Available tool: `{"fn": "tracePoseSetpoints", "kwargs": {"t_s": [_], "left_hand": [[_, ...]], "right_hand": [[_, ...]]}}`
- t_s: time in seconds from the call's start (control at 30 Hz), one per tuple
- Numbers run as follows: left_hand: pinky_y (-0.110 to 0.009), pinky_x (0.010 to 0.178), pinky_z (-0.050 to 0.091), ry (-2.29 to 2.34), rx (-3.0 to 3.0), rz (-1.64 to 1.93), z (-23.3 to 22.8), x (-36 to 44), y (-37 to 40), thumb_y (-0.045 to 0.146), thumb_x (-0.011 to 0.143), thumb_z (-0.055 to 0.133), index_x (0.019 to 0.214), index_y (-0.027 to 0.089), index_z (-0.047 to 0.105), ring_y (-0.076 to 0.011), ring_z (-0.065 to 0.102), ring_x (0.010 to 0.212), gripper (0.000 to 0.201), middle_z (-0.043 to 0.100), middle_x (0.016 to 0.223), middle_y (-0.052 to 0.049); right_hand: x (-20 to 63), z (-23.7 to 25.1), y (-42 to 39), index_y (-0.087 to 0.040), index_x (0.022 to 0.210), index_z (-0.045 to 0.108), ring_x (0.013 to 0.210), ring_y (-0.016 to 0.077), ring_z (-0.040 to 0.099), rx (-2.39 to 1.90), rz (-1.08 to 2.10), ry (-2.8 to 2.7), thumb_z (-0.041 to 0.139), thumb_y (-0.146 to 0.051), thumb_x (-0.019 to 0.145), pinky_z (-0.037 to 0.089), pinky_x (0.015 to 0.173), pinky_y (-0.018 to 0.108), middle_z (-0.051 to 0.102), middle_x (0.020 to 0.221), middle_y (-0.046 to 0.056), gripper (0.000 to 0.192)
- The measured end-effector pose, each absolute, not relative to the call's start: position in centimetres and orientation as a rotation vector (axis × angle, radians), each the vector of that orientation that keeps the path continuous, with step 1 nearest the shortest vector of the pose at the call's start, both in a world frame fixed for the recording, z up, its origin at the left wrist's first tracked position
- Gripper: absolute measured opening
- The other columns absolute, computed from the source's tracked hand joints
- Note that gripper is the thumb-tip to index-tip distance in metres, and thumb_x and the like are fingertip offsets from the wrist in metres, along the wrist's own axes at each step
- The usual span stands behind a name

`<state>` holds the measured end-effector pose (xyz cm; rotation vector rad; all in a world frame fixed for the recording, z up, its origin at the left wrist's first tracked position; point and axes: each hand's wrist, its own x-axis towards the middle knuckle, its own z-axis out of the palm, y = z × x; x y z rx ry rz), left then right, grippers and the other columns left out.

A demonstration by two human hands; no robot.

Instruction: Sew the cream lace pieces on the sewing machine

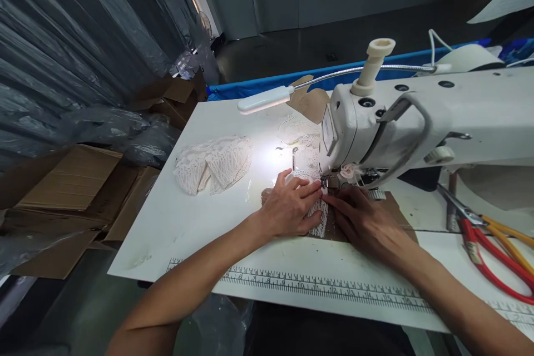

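My left hand (291,206) lies flat, fingers together, pressing a strip of white lace (317,219) onto a brown card piece (334,228) in front of the sewing machine's presser foot (331,182). Just right of the lace, my right hand (364,218) also rests flat on the card, its fingertips by the needle. The white sewing machine (421,117) stands over both hands. Part of the lace is hidden under my left hand.
A pile of white lace pieces (213,163) lies left on the white table (175,222). A gooseneck lamp (264,100) lights the work area. Red and yellow scissors (496,256) lie at right. A printed ruler (317,283) runs along the front edge. Cardboard boxes (70,183) sit beyond the left edge.
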<state>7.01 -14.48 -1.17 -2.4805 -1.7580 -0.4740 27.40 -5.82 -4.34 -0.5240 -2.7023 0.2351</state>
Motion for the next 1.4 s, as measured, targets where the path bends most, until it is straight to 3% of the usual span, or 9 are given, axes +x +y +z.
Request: {"fn": "tracePoseSetpoints", "kwargs": {"t_s": [0.23,0.5,0.67,0.77,0.87,1.0,1.1,1.27,1.4], "left_hand": [[-0.054,0.099,0.038,-1.838,-2.363,-0.477,-2.1,8.0,-14.3,0.037,0.095,0.044,0.12,0.015,0.061,-0.0287,0.054,0.114,0.038,0.058,0.133,-0.011],[-0.048,0.093,0.04,-1.904,-2.322,-0.481,-1.6,8.5,-14.1,0.035,0.095,0.041,0.119,0.014,0.059,-0.028,0.053,0.113,0.037,0.058,0.13,-0.012],[-0.043,0.083,0.042,-1.949,-2.243,-0.541,-0.9,6.5,-11.6,0.026,0.094,0.039,0.111,0.014,0.06,-0.0242,0.055,0.098,0.03,0.061,0.117,-0.012],[-0.042,0.078,0.043,-1.943,-2.314,-0.388,-0.7,4.5,-9.2,0.026,0.094,0.038,0.108,0.015,0.061,-0.0242,0.055,0.092,0.028,0.061,0.106,-0.012],[-0.04,0.077,0.044,-1.883,-2.385,-0.293,-0.6,3.1,-8.1,0.024,0.095,0.039,0.109,0.015,0.06,-0.0246,0.055,0.094,0.027,0.059,0.11,-0.014],[-0.04,0.079,0.046,-1.784,-2.413,-0.437,-0.6,3.5,-10.0,0.023,0.098,0.035,0.114,0.012,0.056,-0.0226,0.056,0.095,0.029,0.058,0.117,-0.015],[-0.036,0.078,0.047,-1.645,-2.614,-0.57,-0.6,4.5,-12.4,0.026,0.099,0.037,0.104,0.013,0.06,-0.0201,0.058,0.093,0.028,0.063,0.107,-0.011],[-0.033,0.083,0.048,-1.576,-2.857,-0.712,-0.9,4.8,-14.3,0.035,0.092,0.057,0.087,0.016,0.066,-0.0187,0.06,0.095,0.022,0.065,0.103,-0.008],[-0.034,0.085,0.046,-1.657,-2.848,-0.67,-0.8,4.6,-14.3,0.031,0.094,0.054,0.084,0.017,0.066,-0.0182,0.06,0.096,0.021,0.065,0.104,-0.007]], "right_hand": [[26.6,-4.0,-6.0,-0.014,0.129,0.056,0.09,0.0277,0.055,-0.541,0.098,-2.707,0.037,-0.02,0.095,0.052,0.076,0.044,0.057,0.101,0.019,0.039],[27.5,-4.4,-5.4,-0.024,0.127,0.058,0.09,0.0249,0.056,-0.493,0.265,-2.688,0.041,-0.026,0.095,0.053,0.075,0.042,0.055,0.108,0.014,0.036],[27.3,-4.2,-5.5,-0.022,0.128,0.059,0.088,0.0256,0.055,-0.494,0.245,-2.703,0.042,-0.026,0.095,0.053,0.075,0.044,0.057,0.106,0.015,0.037],[27.4,-4.0,-5.6,-0.022,0.127,0.06,0.09,0.0267,0.056,-0.507,0.242,-2.695,0.042,-0.025,0.094,0.052,0.077,0.047,0.059,0.103,0.014,0.038],[27.9,-3.4,-5.4,-0.024,0.133,0.055,0.096,0.0263,0.058,-0.527,0.35,-2.681,0.043,-0.029,0.095,0.053,0.082,0.046,0.059,0.109,0.014,0.04],[29.1,-1.7,-4.5,-0.026,0.134,0.052,0.095,0.0221,0.062,-0.548,0.629,-2.688,0.041,-0.03,0.097,0.054,0.082,0.039,0.062,0.112,0.011,0.04],[29.4,-0.7,-4.1,-0.025,0.124,0.059,0.094,0.0194,0.064,-0.531,0.738,-2.656,0.041,-0.029,0.097,0.054,0.081,0.033,0.065,0.109,0.007,0.033],[28.7,-0.6,-4.5,-0.023,0.115,0.064,0.092,0.0179,0.064,-0.484,0.773,-2.639,0.042,-0.026,0.095,0.054,0.081,0.032,0.067,0.105,0.005,0.029],[27.9,-0.9,-5.2,-0.023,0.115,0.06,0.096,0.0193,0.062,-0.395,0.778,-2.688,0.052,-0.03,0.091,0.053,0.083,0.034,0.064,0.109,0.006,0.026]]}}
